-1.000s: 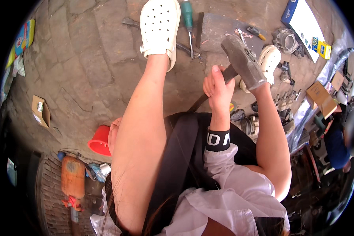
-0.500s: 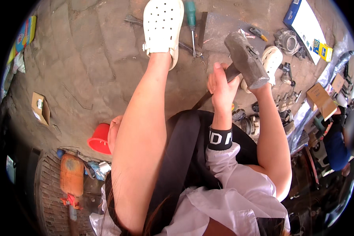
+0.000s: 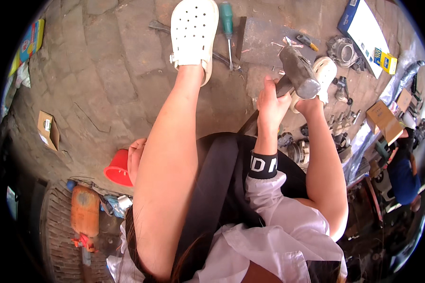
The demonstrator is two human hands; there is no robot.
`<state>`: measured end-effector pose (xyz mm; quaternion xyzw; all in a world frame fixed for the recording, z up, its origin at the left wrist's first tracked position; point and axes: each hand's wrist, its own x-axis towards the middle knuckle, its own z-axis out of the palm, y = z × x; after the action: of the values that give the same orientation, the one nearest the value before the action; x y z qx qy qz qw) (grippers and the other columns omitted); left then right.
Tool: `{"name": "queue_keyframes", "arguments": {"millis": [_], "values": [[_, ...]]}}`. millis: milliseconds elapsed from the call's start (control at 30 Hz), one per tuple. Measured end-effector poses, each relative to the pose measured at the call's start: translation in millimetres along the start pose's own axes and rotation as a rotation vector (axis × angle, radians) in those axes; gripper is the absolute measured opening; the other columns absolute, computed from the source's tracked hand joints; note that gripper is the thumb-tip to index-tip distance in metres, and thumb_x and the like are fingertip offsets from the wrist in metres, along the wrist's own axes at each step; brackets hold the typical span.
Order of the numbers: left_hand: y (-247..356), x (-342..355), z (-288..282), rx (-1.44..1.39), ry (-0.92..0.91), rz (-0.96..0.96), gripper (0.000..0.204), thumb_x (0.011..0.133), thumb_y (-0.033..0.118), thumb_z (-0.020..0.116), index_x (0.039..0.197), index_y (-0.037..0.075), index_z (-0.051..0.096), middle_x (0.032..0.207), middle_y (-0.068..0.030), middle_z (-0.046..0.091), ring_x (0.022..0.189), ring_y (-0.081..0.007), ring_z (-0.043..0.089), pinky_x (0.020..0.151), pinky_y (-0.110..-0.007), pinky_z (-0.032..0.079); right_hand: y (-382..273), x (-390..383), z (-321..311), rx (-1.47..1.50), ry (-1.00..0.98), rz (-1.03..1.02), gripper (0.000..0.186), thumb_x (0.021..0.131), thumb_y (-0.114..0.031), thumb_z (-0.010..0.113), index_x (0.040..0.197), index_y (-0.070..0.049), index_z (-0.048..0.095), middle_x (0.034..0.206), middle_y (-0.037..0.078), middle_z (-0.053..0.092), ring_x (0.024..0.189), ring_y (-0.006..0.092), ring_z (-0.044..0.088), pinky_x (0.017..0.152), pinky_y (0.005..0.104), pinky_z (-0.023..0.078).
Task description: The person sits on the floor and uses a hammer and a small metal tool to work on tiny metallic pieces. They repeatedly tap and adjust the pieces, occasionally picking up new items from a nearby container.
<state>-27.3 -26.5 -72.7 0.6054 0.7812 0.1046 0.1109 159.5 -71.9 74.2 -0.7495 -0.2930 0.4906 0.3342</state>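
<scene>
"Worn stone paving (image 3: pixel 104 80) spreads under the person. What could go wrong, starting at the left?"

"Probably a spill: a careless nudge from the left leg (image 3: pixel 170 146) could tip the red pot (image 3: pixel 121 159) beside it. Further over, if the left shoe (image 3: pixel 193 35) shifted sideways, the green-handled screwdriver (image 3: pixel 226 20) might roll underfoot."

"And at the right?"

"That looks like the worst risk. The hammer (image 3: pixel 296 70) has its head out in front, near the right shoe (image 3: pixel 325 71); a slackened grip could drop that weight on the foot."

"How are the hands placed?"

"The left hand (image 3: pixel 136 155) hangs outside the left leg, its fingers bent at the pot's edge; the leg hides the rest, so whether it grips cannot be told. The right hand (image 3: pixel 272 107) reaches forward between the legs, thumb up, fingers wrapped round the handle close below the head."
</scene>
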Motion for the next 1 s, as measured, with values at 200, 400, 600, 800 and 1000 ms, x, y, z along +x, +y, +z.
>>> {"name": "queue_keyframes", "arguments": {"millis": [200, 400, 600, 800, 1000], "values": [[-2.4, -5.0, -13.7, 0.004, 0.011, -0.003, 0.048, 0.105, 0.027, 0.029, 0.149, 0.010, 0.038, 0.155, -0.0084, 0.035, 0.141, -0.0253, 0.034, 0.119, -0.039, 0.023, 19.5, -18.6, 26.0, -0.270, -0.179, 0.019, 0.022, 0.092, -0.011, 0.065, 0.074, -0.006, 0.054, 0.063, -0.006, 0.047, 0.057, 0.0047, 0.041, 0.052, 0.0258, 0.034], [14.4, -3.8, -3.7, -0.707, -0.140, -0.302, 0.050, 0.105, 0.029, 0.028, 0.151, 0.010, 0.033, 0.158, -0.0081, 0.030, 0.143, -0.0248, 0.030, 0.121, -0.037, 0.020, 26.3, -1.6, 9.7, -0.098, -0.094, 0.211, 0.020, 0.091, -0.013, 0.066, 0.078, 0.002, 0.061, 0.067, -0.003, 0.055, 0.065, 0.0051, 0.046, 0.059, 0.0251, 0.039], [0.6, -7.9, -23.3, 0.032, -0.053, -0.033, 0.051, 0.105, 0.029, 0.027, 0.152, 0.010, 0.031, 0.159, -0.0081, 0.029, 0.144, -0.0244, 0.029, 0.121, -0.037, 0.020, -12.8, -17.2, 10.8, 0.039, -0.162, -0.083, 0.033, 0.093, -0.009, 0.062, 0.068, -0.012, 0.041, 0.052, -0.007, 0.039, 0.040, 0.0025, 0.033, 0.037, 0.0216, 0.023], [7.4, -6.2, 9.6, -0.119, -0.057, -0.082, 0.050, 0.105, 0.028, 0.027, 0.151, 0.009, 0.033, 0.156, -0.0093, 0.031, 0.142, -0.0244, 0.032, 0.120, -0.036, 0.022, 54.9, 0.4, 32.3, -0.175, -0.118, 0.036, 0.024, 0.092, -0.013, 0.065, 0.073, -0.004, 0.052, 0.061, -0.005, 0.049, 0.053, 0.0046, 0.041, 0.049, 0.0248, 0.032], [8.0, -4.8, 4.6, -0.027, -0.029, -0.051, 0.047, 0.105, 0.027, 0.030, 0.147, 0.008, 0.037, 0.151, -0.0117, 0.039, 0.135, -0.0241, 0.040, 0.116, -0.036, 0.028, -0.4, -3.2, 18.1, -0.020, -0.097, -0.015, 0.031, 0.092, -0.011, 0.064, 0.067, -0.011, 0.045, 0.053, -0.006, 0.041, 0.041, 0.0032, 0.035, 0.039, 0.0232, 0.025]]}}
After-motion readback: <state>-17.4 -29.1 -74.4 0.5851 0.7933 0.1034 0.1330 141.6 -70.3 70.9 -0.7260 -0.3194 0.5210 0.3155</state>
